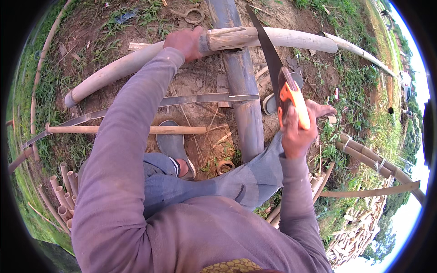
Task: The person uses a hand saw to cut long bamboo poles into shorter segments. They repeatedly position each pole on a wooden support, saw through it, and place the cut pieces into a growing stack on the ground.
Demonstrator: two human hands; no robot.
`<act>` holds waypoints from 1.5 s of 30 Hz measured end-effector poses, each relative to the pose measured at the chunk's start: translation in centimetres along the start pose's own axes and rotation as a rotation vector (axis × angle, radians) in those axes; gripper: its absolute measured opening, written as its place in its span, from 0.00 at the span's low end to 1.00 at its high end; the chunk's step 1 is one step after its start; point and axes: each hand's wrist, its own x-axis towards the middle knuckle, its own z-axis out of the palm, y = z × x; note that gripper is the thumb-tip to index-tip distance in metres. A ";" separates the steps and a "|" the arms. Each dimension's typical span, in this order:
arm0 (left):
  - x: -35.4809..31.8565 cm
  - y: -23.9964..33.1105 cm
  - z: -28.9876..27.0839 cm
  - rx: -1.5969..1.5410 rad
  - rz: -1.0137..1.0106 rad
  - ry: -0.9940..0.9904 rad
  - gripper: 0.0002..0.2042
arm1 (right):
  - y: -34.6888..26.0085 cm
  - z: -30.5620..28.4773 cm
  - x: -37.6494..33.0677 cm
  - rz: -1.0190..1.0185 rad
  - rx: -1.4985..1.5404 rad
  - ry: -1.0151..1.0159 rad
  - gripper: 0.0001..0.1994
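Note:
A pale bamboo pole lies crosswise over a thick dark grey pole on the ground. My left hand is closed around the bamboo beside a dark band, left of the crossing. To the right of the crossing, the blade of a handsaw overlaps the bamboo in view; whether its teeth touch is unclear. My right hand grips the saw's orange handle, with the blade pointing up and away from me. The bamboo's surface looks rough and split near the crossing.
A long flat grey strip and a thin stick lie nearer me. Cut bamboo tubes stand at left. Tied bamboo poles and a heap of split pieces are at right. My grey shoe rests on the soil.

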 end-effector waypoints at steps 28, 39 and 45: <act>-0.1 -0.3 -0.6 -0.009 -0.024 -0.015 0.31 | 2.9 -1.2 -6.4 0.024 -0.041 -0.016 0.11; -0.5 0.7 -0.6 -0.009 0.006 -0.004 0.33 | 3.7 9.3 9.4 -0.023 0.017 0.035 0.12; 0.1 -0.5 -0.2 0.004 -0.016 -0.003 0.35 | 2.7 -2.0 -7.6 0.100 0.005 0.003 0.10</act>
